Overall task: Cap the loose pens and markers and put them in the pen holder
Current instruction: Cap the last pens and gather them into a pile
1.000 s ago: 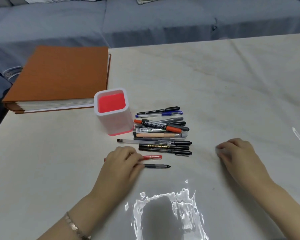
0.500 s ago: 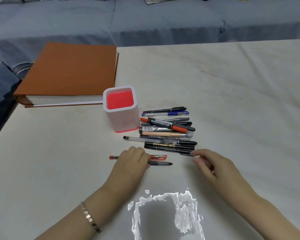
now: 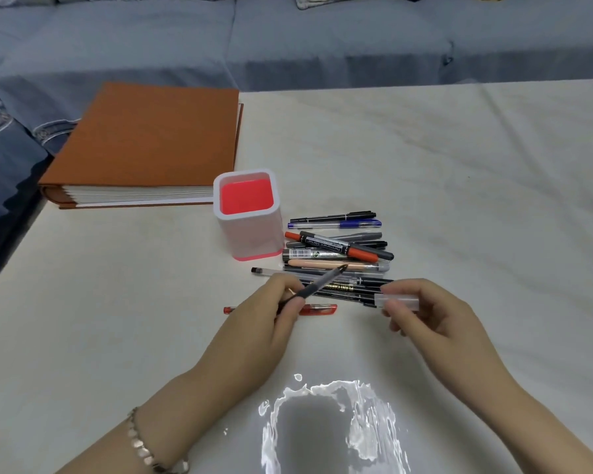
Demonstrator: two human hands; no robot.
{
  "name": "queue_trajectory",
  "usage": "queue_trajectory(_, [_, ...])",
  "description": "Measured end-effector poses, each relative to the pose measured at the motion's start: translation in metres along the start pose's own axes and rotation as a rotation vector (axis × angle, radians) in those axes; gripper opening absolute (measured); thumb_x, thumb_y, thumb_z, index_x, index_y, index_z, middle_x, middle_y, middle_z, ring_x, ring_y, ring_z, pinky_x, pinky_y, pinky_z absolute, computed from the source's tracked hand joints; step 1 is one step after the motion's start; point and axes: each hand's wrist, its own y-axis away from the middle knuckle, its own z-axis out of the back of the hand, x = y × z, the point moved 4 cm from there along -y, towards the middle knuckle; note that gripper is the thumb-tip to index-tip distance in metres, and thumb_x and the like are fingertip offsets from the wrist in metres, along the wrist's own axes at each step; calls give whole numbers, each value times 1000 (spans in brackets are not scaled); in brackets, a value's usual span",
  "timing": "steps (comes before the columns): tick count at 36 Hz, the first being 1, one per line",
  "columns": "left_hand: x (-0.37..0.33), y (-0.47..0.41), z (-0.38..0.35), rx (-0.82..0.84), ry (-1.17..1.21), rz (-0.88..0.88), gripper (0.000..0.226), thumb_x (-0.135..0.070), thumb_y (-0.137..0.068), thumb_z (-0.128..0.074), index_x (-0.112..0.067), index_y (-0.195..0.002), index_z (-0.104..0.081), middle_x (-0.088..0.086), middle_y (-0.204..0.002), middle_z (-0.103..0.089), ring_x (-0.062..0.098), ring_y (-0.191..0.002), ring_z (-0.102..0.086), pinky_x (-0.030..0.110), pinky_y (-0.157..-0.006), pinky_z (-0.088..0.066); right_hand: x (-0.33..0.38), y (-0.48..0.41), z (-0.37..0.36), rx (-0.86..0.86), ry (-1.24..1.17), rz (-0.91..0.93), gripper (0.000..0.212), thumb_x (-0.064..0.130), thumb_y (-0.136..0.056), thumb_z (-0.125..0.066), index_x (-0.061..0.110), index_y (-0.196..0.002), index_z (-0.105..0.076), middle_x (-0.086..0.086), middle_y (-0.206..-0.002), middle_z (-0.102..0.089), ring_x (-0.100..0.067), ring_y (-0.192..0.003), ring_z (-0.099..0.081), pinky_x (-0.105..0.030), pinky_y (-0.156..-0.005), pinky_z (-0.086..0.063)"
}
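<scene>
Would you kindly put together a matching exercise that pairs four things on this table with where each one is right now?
Things:
1. black pen
2. clear cap
3. red pen
4. pen holder

Places:
a. flat on the table, partly hidden by the left hand
b. pinched by the right hand
c. upright, left of the pen pile
d. gripped in the left hand, tip raised

Pairs: 1-d, 2-b, 3-a, 4-c
</scene>
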Motion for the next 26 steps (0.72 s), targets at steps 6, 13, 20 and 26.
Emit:
queue_trajectory(6, [-16, 5, 8, -6, 109, -46, 21, -26, -88, -54, -45, -82, -53, -19, -70, -53, 2, -61, -46, 14, -55, -34, 13, -3, 1, -36, -191, 3, 14, 6, -83, -59, 18, -81, -65, 9, -58, -64, -2, -50, -53, -9, -54, -43])
queue_trajectory(13, [-22, 8, 9, 19, 94, -32, 27, -26, -86, -60, -51, -78, -55, -31, -77, -59, -6, -73, -53, 6, -61, -36, 19, -1, 1, -19, -213, 17, 17, 5, -84, -57, 19, -78, -65, 7, -54, -60, -4, -49, -50, -9, -54, -42])
queue_trajectory(20, [-21, 7, 8, 18, 64, -42, 18, -37, -80, -53, -55, -80, -54, -31, -88, -60, -7, -81, -55, 3, -65, -35, 20, 0, 3, -18, -229, 29, 5, 20, -76, -63, 23, -77, -66, 5, -55, -60, -4, -50, -50, -9, -54, -42])
queue_trajectory(26, [-20, 7, 6, 27, 33, -65, 13, -50, -77, -47, -48, -87, -55, -29, -99, -58, -6, -87, -55, 7, -70, -39, 22, -1, 1, 42, -185, 48, 10, 20, -76, -61, 28, -75, -67, 13, -58, -61, -1, -53, -52, -8, -56, -42])
